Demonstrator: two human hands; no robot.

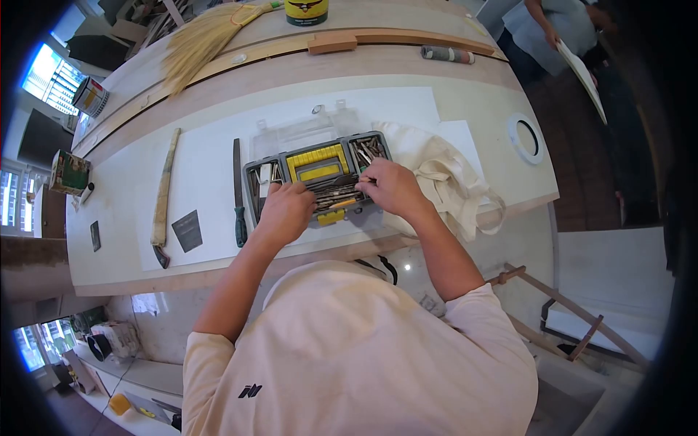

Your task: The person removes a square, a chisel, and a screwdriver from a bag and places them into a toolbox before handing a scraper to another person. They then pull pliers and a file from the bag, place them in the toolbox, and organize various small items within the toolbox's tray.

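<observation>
An organizer box (251, 161) of dark grey plastic lies on white sheeting, its clear lid (294, 131) folded back. Yellow inserts (318, 164) fill its middle, and thin metal drill bits (338, 195) lie in the front compartment. More bits (368, 149) stand in the back-right section. My left hand (286, 213) is over the box's front-left part, fingers curled down; what they grip is hidden. At the front compartment's right end, my right hand (395, 189) pinches what looks like a drill bit, mostly covered by the fingers.
A file (238, 189), a cloth-wrapped handsaw (166, 189) and a dark sandpaper piece (187, 231) lie left of the box. A cream cloth bag (443, 182) and tape roll (524, 138) are on the right. A broom (203, 43) lies behind; another person (549, 36) stands at back right.
</observation>
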